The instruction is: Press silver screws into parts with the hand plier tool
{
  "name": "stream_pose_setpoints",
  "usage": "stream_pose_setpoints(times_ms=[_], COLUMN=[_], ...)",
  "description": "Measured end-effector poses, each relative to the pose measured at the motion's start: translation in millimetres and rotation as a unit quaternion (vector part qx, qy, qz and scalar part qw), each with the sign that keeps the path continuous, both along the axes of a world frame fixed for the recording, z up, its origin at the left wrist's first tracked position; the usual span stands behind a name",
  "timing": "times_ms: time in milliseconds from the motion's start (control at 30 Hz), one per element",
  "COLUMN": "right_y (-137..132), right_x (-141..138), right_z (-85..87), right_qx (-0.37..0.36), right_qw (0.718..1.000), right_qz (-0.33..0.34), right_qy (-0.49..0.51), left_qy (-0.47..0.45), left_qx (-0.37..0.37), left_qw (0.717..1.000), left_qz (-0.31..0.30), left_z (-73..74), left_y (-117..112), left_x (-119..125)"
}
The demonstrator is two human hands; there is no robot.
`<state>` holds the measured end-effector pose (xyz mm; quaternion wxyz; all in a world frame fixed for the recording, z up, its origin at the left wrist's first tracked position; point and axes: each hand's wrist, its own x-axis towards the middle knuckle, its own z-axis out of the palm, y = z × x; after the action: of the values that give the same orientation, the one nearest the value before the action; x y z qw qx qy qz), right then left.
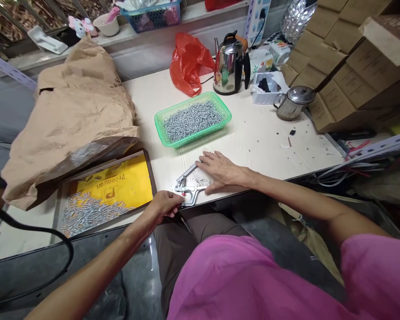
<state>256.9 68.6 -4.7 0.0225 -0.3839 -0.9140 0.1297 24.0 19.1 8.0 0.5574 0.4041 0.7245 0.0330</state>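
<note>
A silver metal hand tool (188, 190) with two spread handles and a coil spring lies at the table's front edge. My left hand (166, 203) is closed in a pinch at its jaw end, by a small red part; what the fingertips hold is hidden. Over the handle ends rests my right hand (220, 171), palm down with fingers stretched out, touching the upper handle and with the thumb near the lower one. Beyond them a green plastic basket (194, 141) holds many small metal pins. More such metal pieces (90, 211) lie in a shallow box with a yellow bottom (133, 178).
A large brown paper bag (80, 102) covers the left side. At the back are a red plastic bag (190, 62) and a steel kettle (229, 66). To the right stand a metal mug (293, 104), stacked cardboard boxes (350, 84) and scattered small bits.
</note>
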Motion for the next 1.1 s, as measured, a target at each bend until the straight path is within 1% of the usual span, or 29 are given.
stream_pose_setpoints(times_ms=[100, 233, 400, 467, 500, 533, 567, 600, 633, 700, 733, 767, 800, 833, 900, 967, 1033, 1100], right_y=[3.2, -2.7, -11.6, -15.2, -16.9, -18.5, -20.1, -21.5, -22.8, -24.8, -25.7, -26.4, -26.9, -27.3, -27.5, -27.3, -27.4, -28.2], right_x=[-3.6, -6.8, -7.5, -7.9, -8.2, -8.7, -9.3, -10.0, -10.9, -12.8, -13.5, -13.8, -13.5, -12.5, -8.4, -2.6, 2.0, 3.0], right_z=[5.5, 11.2, 8.9, 7.6, 7.4, 7.5, 7.9, 8.5, 9.1, 9.9, 10.0, 9.9, 9.7, 9.5, 9.9, 12.3, 16.6, 21.0], right_qx=[-0.001, -0.001, 0.01, 0.013, 0.012, 0.01, 0.007, 0.004, 0.002, 0.001, 0.001, 0.001, -0.001, -0.005, -0.015, -0.021, -0.022, -0.022], right_qw=[1.0, 0.999, 0.999, 1.0, 1.0, 1.0, 1.0, 1.0, 1.0, 1.0, 1.0, 1.0, 1.0, 1.0, 0.999, 0.998, 0.997, 0.995], right_qz=[0.007, -0.005, -0.013, -0.012, -0.011, -0.011, -0.011, -0.012, -0.015, -0.018, -0.019, -0.022, -0.026, -0.03, -0.038, -0.055, -0.068, -0.067], right_qy=[-0.019, -0.031, -0.031, -0.024, -0.019, -0.015, -0.012, -0.01, -0.009, -0.006, -0.003, 0.001, 0.005, 0.009, 0.008, -0.01, -0.038, -0.067], left_qy=[-0.009, -0.017, -0.012, 0.004, 0.022, 0.05, 0.088, 0.132, 0.175, 0.234, 0.244, 0.244, 0.238, 0.228, 0.206, 0.195, 0.203, 0.216], left_qx=[0.002, 0.011, 0.023, 0.027, 0.032, 0.049, 0.085, 0.139, 0.206, 0.342, 0.391, 0.424, 0.445, 0.454, 0.448, 0.432, 0.422, 0.42], left_qw=[1.0, 0.999, 0.999, 1.0, 0.999, 0.997, 0.989, 0.974, 0.948, 0.874, 0.837, 0.805, 0.779, 0.759, 0.736, 0.722, 0.712, 0.701], left_qz=[0.017, 0.025, 0.032, 0.014, -0.008, -0.04, -0.08, -0.123, -0.167, -0.253, -0.295, -0.335, -0.373, -0.407, -0.464, -0.503, -0.523, -0.535], left_z=[-0.2, -1.1, -3.7, -2.0, -0.1, 2.2, 4.7, 7.1, 8.8, 9.5, 8.3, 6.2, 3.5, 0.7, -4.1, -6.2, -5.1, -2.5], left_y=[-2.2, -4.8, -5.9, -7.8, -9.4, -11.3, -13.4, -15.3, -16.7, -16.3, -13.9, -10.1, -5.0, 0.9, 13.2, 23.2, 29.6, 32.7], left_x=[0.0, 0.4, 0.0, -0.9, -1.3, -1.3, -0.9, 0.3, 2.5, 10.0, 15.0, 20.3, 25.6, 30.3, 37.2, 40.5, 41.7, 42.7])
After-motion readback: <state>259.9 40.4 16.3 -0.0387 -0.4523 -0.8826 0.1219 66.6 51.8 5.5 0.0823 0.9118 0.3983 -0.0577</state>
